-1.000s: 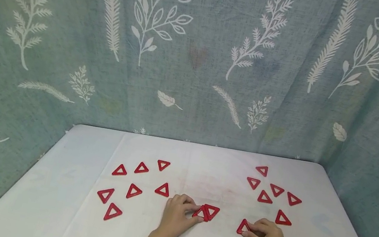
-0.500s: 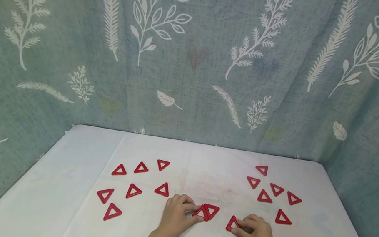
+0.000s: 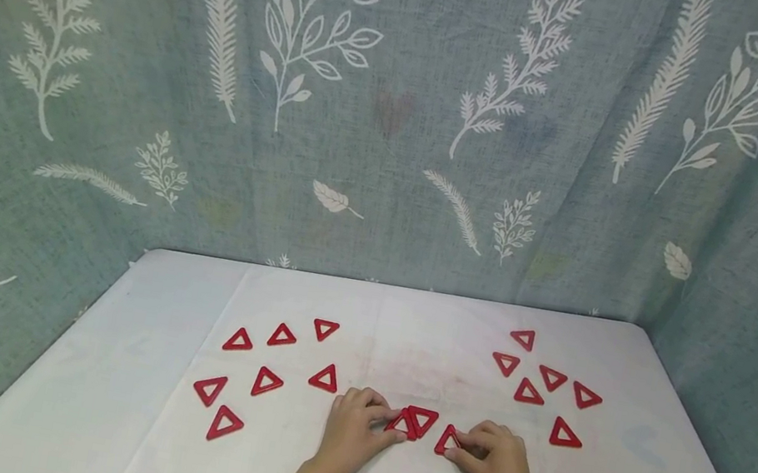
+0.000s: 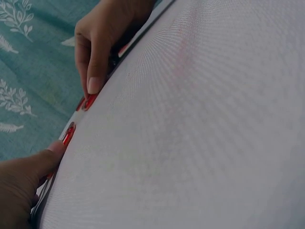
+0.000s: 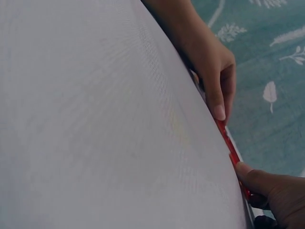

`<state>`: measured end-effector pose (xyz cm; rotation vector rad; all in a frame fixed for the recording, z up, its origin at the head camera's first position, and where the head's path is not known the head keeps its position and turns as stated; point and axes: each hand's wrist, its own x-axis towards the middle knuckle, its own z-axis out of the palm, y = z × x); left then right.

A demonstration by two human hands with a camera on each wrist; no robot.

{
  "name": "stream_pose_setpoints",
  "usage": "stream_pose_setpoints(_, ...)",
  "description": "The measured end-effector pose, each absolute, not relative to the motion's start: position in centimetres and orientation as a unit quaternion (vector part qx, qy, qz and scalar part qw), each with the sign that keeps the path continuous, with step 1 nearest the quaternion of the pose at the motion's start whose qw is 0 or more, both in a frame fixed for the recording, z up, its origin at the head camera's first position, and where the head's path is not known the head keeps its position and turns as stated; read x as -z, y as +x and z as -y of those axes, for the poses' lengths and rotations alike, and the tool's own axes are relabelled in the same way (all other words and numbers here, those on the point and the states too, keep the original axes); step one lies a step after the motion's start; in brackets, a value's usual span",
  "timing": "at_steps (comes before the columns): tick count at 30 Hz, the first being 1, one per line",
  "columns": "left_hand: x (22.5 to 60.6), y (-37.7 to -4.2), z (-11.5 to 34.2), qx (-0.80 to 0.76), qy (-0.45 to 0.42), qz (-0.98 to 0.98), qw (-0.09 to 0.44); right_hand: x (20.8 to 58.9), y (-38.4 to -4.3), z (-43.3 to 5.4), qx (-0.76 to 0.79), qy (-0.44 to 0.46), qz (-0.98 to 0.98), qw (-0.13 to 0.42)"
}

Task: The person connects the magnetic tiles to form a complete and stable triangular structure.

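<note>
In the head view, my left hand (image 3: 356,427) pinches a red triangle frame (image 3: 401,424) between thumb and fingers, low on the white table. Against that piece's right side lies a second, inverted red triangle (image 3: 422,421). My right hand (image 3: 498,465) pinches a third red triangle (image 3: 448,441) by its right edge, a short gap to the right of the pair. The left wrist view shows my left thumb (image 4: 45,160) on its red piece, with the right hand (image 4: 100,47) opposite. Seen from the right wrist, both hands' fingertips meet red edges at table level.
Several loose red triangles (image 3: 268,382) are spread over the left part of the table. Another scattered group (image 3: 530,392) lies at the back right, with one triangle (image 3: 566,433) just beyond my right hand. A leaf-patterned green curtain (image 3: 399,122) hangs behind the white table (image 3: 90,405).
My right hand has slid left with its red triangle, closing much of the gap to the pair. My left hand stays where it was, holding its piece.
</note>
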<state>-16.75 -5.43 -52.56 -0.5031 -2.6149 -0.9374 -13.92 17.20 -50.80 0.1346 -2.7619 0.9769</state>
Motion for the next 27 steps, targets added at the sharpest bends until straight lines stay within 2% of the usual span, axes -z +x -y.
stream_pose_setpoints(14,52.5,-16.7,5.5,0.329,-0.187,0.908,0.182,50.8,-14.1,-15.6,-0.311,0.055,0.940,0.127)
stream_pose_setpoints(27,52.5,-16.7,5.5,0.327,-0.185,0.910,0.177,52.2,-14.2,-15.3,-0.284,0.072,0.927,0.236)
